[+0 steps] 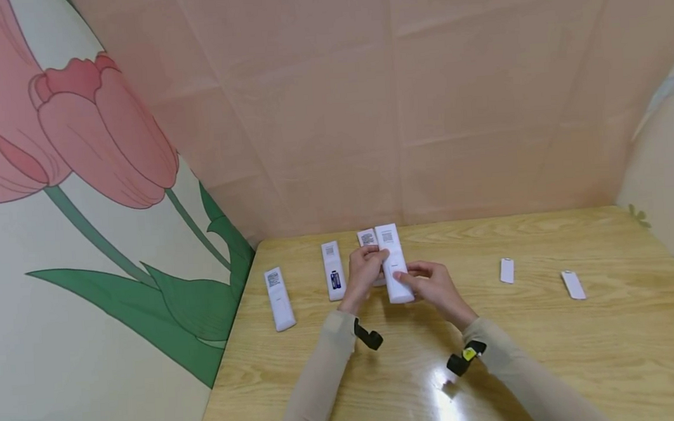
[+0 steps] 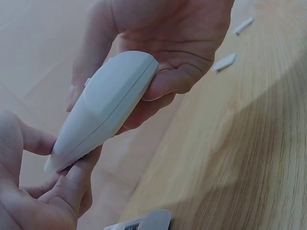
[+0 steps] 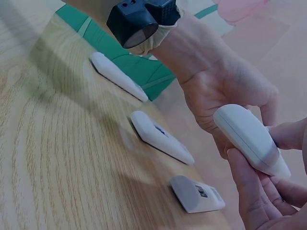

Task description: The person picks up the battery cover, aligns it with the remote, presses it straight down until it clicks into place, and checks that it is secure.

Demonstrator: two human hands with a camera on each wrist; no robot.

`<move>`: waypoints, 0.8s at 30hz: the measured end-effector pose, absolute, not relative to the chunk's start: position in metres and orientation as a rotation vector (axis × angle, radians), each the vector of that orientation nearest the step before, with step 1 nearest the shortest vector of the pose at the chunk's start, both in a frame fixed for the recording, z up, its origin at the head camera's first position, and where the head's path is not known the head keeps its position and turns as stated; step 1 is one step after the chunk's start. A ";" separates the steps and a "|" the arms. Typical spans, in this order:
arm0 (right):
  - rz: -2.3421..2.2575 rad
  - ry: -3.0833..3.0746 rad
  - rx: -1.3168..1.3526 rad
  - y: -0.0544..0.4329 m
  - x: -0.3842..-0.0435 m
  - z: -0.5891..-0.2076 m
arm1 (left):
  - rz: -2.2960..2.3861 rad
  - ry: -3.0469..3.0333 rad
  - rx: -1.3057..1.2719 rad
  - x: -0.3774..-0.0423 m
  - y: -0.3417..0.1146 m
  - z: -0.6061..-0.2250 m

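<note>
A white remote control (image 1: 394,261) is held up over the table, its labelled back facing up. My left hand (image 1: 365,271) pinches it along the left side, thumb on the back. Gripping its near right part is my right hand (image 1: 436,288), with the thumb on the back near a small mark. In the left wrist view the remote's (image 2: 108,100) blunt end points away from the left fingers. Partly hidden behind the hands lies another remote (image 1: 367,237); the right wrist view shows its battery compartment (image 3: 201,191) uncovered.
Further left on the wooden table (image 1: 550,352) lie a remote with a dark blue battery (image 1: 335,280) in its uncovered compartment and a remote with a plain back (image 1: 280,300). Two small white covers (image 1: 507,271) lie to the right. A cloth-covered wall (image 1: 423,104) rises behind.
</note>
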State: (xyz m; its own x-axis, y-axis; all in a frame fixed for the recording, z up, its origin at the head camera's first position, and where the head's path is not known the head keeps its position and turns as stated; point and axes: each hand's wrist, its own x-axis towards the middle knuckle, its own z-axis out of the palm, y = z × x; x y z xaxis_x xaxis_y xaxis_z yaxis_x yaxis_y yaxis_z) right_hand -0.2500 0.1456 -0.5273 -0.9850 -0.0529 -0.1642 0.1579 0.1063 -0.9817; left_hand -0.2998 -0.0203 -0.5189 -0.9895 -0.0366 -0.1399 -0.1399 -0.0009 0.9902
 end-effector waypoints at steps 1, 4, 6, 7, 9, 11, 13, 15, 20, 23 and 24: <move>-1.998 2.213 0.106 0.146 -0.250 -0.528 | 2.167 2.164 -0.189 -0.300 -0.020 -0.519; -2.003 2.204 0.103 0.146 -0.251 -0.530 | 2.175 2.151 -0.182 -0.299 -0.021 -0.520; -2.001 2.202 0.107 0.146 -0.252 -0.531 | 2.177 2.148 -0.184 -0.300 -0.021 -0.521; -1.999 2.202 0.107 0.146 -0.252 -0.531 | 2.179 2.146 -0.184 -0.300 -0.021 -0.521; -1.995 2.204 0.110 0.146 -0.252 -0.531 | 2.185 2.142 -0.186 -0.300 -0.021 -0.522; -1.995 2.204 0.110 0.146 -0.252 -0.531 | 2.198 2.133 -0.184 -0.300 -0.021 -0.522; -1.997 2.201 0.107 0.146 -0.251 -0.531 | 2.211 2.126 -0.175 -0.301 -0.021 -0.523; -2.002 2.196 0.105 0.146 -0.251 -0.531 | 2.222 2.123 -0.165 -0.301 -0.021 -0.523; -2.006 2.189 0.091 0.145 -0.251 -0.531 | 2.223 2.125 -0.149 -0.300 -0.021 -0.522; -2.006 2.184 0.086 0.145 -0.251 -0.531 | 2.214 2.131 -0.144 -0.299 -0.022 -0.522; -2.006 2.183 0.087 0.145 -0.251 -0.532 | 2.210 2.134 -0.143 -0.299 -0.022 -0.522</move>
